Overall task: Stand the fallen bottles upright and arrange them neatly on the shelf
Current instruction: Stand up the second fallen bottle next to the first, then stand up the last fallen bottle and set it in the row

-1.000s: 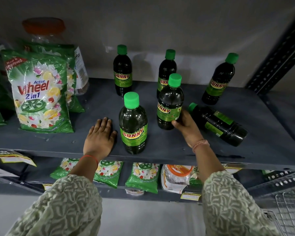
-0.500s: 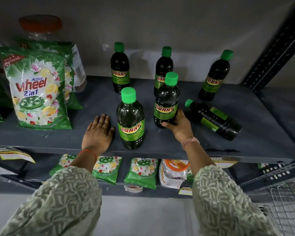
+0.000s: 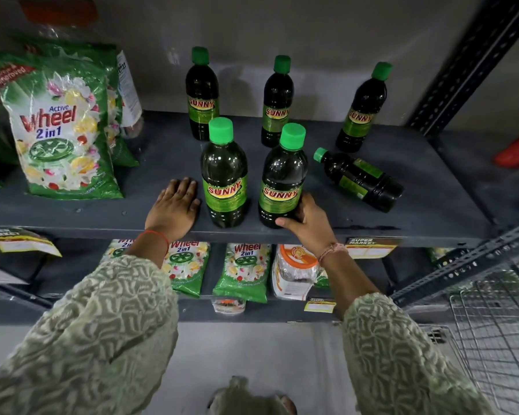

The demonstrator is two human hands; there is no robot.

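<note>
Bottle (image 3: 282,187) upright near shelf (image 3: 417,211) front, right hand (image 3: 307,218) wrapped round base; left hand (image 3: 174,206) flat, empty; fallen bottle (image 3: 361,181) right.

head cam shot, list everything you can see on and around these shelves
upright Sunny bottles: five, dark with green caps, three at the back and two at the front of the upper shelf
fallen bottle: one, dark with green cap, on its side right of the front pair
upper shelf: one, dark grey metal
Wheel packets, upper: at least two, green and white, left of the bottles
clear jar: one, orange lid, behind the packets
Wheel packets, lower: three, green, on the shelf below
wire basket: one, metal, lower right
left hand: flat on the shelf, beside the front left bottle
right hand: holding the base of the front right bottle
</note>
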